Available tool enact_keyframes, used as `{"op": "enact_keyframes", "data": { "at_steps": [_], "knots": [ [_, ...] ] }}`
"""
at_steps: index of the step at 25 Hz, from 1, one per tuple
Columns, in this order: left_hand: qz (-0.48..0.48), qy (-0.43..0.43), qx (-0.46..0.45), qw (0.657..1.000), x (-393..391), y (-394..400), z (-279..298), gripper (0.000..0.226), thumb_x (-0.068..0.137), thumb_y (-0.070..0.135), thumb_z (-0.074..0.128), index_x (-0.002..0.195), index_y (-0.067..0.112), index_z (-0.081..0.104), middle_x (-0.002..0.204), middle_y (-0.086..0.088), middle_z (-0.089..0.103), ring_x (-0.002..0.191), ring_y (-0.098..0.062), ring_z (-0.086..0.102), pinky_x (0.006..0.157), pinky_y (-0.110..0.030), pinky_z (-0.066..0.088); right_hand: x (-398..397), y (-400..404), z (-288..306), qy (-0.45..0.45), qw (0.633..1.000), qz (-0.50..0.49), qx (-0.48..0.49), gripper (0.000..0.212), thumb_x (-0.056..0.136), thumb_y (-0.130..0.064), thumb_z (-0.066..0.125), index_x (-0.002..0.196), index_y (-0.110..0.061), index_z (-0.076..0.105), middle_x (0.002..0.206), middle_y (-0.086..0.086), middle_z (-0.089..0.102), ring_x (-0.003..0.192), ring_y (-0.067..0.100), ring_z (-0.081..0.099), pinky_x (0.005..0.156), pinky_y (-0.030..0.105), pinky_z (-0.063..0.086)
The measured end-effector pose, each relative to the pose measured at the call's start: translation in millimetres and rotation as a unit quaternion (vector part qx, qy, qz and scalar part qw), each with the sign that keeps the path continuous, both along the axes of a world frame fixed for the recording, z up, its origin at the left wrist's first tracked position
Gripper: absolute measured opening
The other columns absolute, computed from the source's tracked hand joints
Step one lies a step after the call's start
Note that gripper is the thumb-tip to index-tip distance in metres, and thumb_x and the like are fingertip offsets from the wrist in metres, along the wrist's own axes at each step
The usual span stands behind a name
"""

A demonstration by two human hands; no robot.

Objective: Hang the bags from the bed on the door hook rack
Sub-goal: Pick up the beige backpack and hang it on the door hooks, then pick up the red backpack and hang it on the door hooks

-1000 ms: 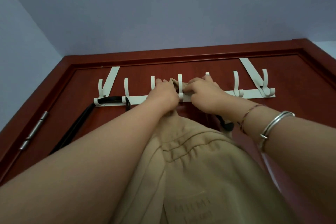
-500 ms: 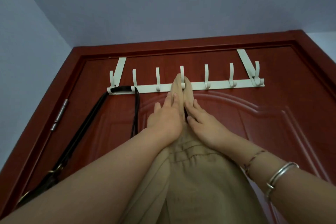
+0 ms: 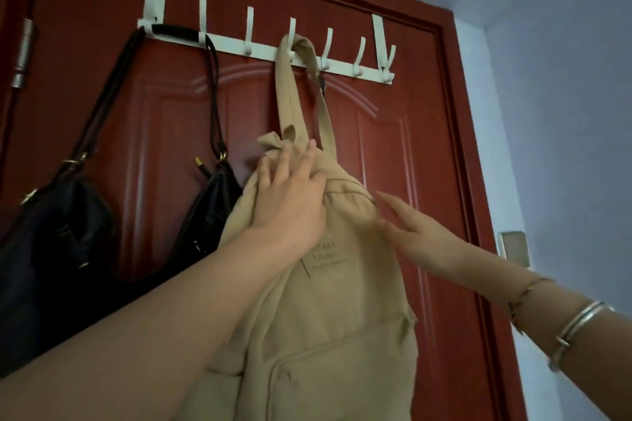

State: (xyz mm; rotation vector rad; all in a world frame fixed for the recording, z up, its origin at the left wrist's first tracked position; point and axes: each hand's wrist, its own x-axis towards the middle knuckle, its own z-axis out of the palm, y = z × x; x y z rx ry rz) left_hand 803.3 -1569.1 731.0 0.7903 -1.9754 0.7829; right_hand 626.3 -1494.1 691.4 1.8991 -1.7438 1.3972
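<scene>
A tan backpack hangs by its strap from a middle hook of the white hook rack on the red door. My left hand lies flat on the top of the backpack, fingers spread. My right hand rests open against the backpack's right side, holding nothing. A black shoulder bag hangs at the left, its strap looped over the two leftmost hooks.
The red door fills the view, with a hinge at its left edge. A grey wall with a wall plate lies to the right. Three hooks stand bare right of the backpack's strap.
Both hands came down from the hook, where they held the strap, to the backpack's body. The strap now hangs on the hook by itself. The view has dropped and turned right.
</scene>
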Motion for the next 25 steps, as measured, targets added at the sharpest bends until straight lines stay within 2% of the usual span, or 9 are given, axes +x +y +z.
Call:
{"op": "enact_keyframes", "data": {
  "at_steps": [3, 6, 8, 10, 13, 15, 19, 22, 25],
  "knots": [
    [-0.062, 0.012, 0.047, 0.997, -15.5, 30.3, -9.5, 0.044, 0.089, 0.015, 0.042, 0.132, 0.025, 0.048, 0.161, 0.001, 0.012, 0.148, -0.028, 0.004, 0.119, -0.053, 0.003, -14.1, 53.1, -16.5, 0.011, 0.998, -0.052, 0.017, 0.055, 0.096, -0.031, 0.042, 0.148, -0.028, 0.023, 0.156, -0.004, 0.026, 0.142, 0.012, 0.025, 0.104, 0.019, 0.02],
    [-0.117, -0.014, 0.076, 0.99, -45.9, 74.5, -34.4, 0.04, 0.087, 0.015, 0.044, 0.126, 0.023, 0.053, 0.149, 0.0, 0.04, 0.141, -0.028, 0.026, 0.115, -0.049, 0.019, -46.6, 119.4, -36.4, -0.016, 0.993, -0.11, 0.036, 0.048, 0.096, -0.033, 0.041, 0.144, -0.033, 0.03, 0.149, 0.004, 0.04, 0.134, 0.02, 0.04, 0.096, 0.018, 0.03],
    [-0.174, -0.018, 0.088, 0.981, -75.6, 104.4, -54.2, 0.034, 0.086, 0.016, 0.046, 0.117, 0.021, 0.06, 0.133, 0.001, 0.055, 0.126, -0.027, 0.045, 0.107, -0.044, 0.032, -69.9, 170.0, -51.3, -0.031, 0.988, -0.144, 0.055, 0.045, 0.096, -0.033, 0.041, 0.14, -0.034, 0.035, 0.144, 0.01, 0.046, 0.13, 0.024, 0.044, 0.104, 0.031, 0.036],
    [-0.243, -0.028, 0.134, 0.96, -118.3, 150.4, -77.9, 0.029, 0.086, 0.015, 0.046, 0.108, 0.019, 0.065, 0.121, 0.0, 0.062, 0.112, -0.027, 0.056, 0.098, -0.041, 0.042, -100.2, 237.0, -74.6, -0.034, 0.978, -0.19, 0.075, 0.044, 0.095, -0.032, 0.043, 0.139, -0.03, 0.038, 0.144, 0.003, 0.045, 0.134, 0.017, 0.04, 0.111, 0.038, 0.033],
    [-0.336, -0.053, 0.216, 0.915, -198.4, 249.8, -119.4, 0.025, 0.086, 0.017, 0.047, 0.101, 0.019, 0.067, 0.117, 0.0, 0.065, 0.079, -0.019, 0.061, 0.079, -0.033, 0.046, -151.5, 363.8, -114.1, -0.049, 0.96, -0.258, 0.1, 0.04, 0.095, -0.03, 0.045, 0.135, -0.028, 0.042, 0.14, -0.003, 0.048, 0.133, 0.014, 0.042, 0.109, 0.035, 0.035],
    [-0.38, -0.07, 0.255, 0.887, -252.3, 325.0, -148.4, 0.023, 0.087, 0.02, 0.048, 0.1, 0.021, 0.067, 0.114, 0.0, 0.066, 0.061, -0.014, 0.052, 0.069, -0.027, 0.038, -181.8, 455.7, -138.0, -0.066, 0.941, -0.31, 0.117, 0.039, 0.095, -0.028, 0.046, 0.133, -0.027, 0.044, 0.138, -0.004, 0.05, 0.131, 0.014, 0.045, 0.106, 0.033, 0.037],
    [-0.483, -0.128, 0.302, 0.811, -345.3, 481.9, -202.4, 0.023, 0.086, 0.021, 0.049, 0.098, 0.021, 0.069, 0.098, -0.002, 0.067, 0.095, -0.027, 0.063, 0.071, -0.028, 0.041, -225.7, 633.5, -183.8, -0.138, 0.89, -0.413, 0.136, 0.037, 0.095, -0.025, 0.047, 0.132, -0.021, 0.047, 0.138, 0.0, 0.052, 0.128, 0.018, 0.048, 0.107, 0.034, 0.038],
    [-0.56, -0.199, 0.337, 0.73, -406.3, 612.9, -243.0, 0.022, 0.087, 0.023, 0.047, 0.093, 0.023, 0.068, 0.097, 0.002, 0.066, 0.097, -0.024, 0.063, 0.075, -0.032, 0.047, -249.2, 768.2, -221.3, -0.194, 0.836, -0.497, 0.128, 0.035, 0.094, -0.023, 0.048, 0.129, -0.02, 0.049, 0.136, 0.0, 0.053, 0.125, 0.018, 0.05, 0.1, 0.028, 0.04],
    [-0.601, -0.242, 0.349, 0.677, -450.3, 697.7, -273.9, 0.02, 0.087, 0.025, 0.048, 0.092, 0.023, 0.068, 0.096, 0.002, 0.067, 0.096, -0.024, 0.063, 0.075, -0.031, 0.047, -261.9, 850.8, -251.7, -0.228, 0.787, -0.559, 0.128, 0.034, 0.093, -0.02, 0.048, 0.127, -0.018, 0.051, 0.127, 0.005, 0.058, 0.116, 0.023, 0.057, 0.089, 0.028, 0.049]
  ]
}}
